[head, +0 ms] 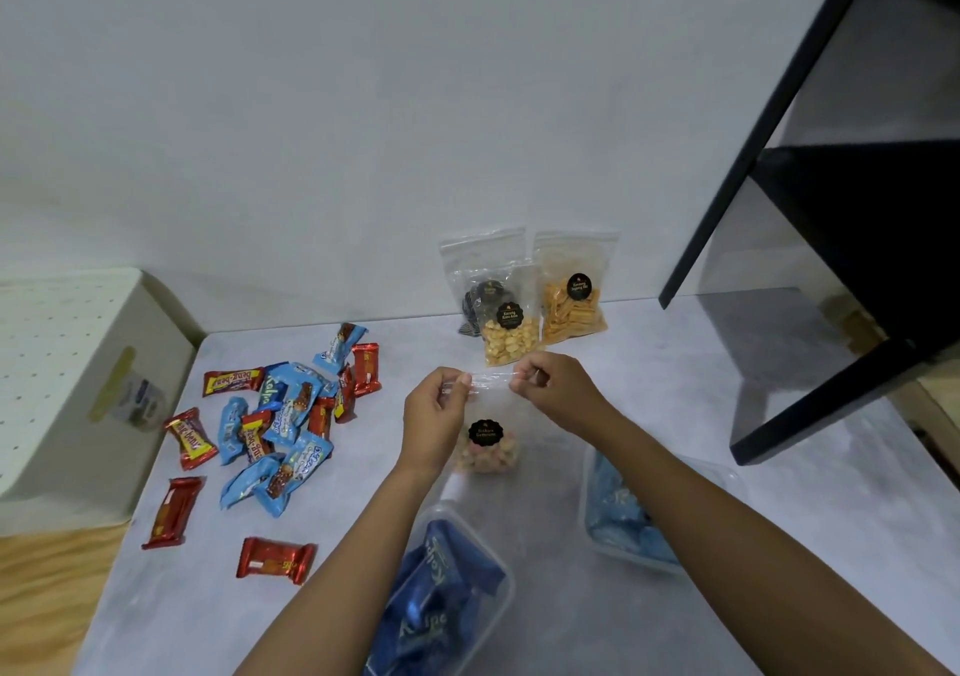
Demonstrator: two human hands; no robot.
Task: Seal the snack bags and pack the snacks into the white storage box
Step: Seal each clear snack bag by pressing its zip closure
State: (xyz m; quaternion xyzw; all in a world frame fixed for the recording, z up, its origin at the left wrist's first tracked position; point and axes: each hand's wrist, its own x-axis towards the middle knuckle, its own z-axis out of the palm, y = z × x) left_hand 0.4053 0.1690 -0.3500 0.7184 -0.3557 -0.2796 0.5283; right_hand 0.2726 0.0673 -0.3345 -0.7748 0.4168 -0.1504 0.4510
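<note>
Box (78, 389) at 9 o'clock. Left hand (434, 410) and right hand (558, 389) each pinch the zip strip of the bag (485, 449) at centre. The seal probably closes best if pressed steadily from one end to the other. Bag mouth points to 12 o'clock; long axis runs 6–12.

A plain pale wall (363, 104) fills the upper half of the view under soft, even light. Below it lies a light grey tabletop (701, 379) with a faint mottled pattern, and its far edge meets the wall. A black shelf unit (852, 239) with slanting bars stands at the right, and a dim shadow lies on the tabletop beside it. A warm wood-grain surface (47, 602) shows at the lower left.
</note>
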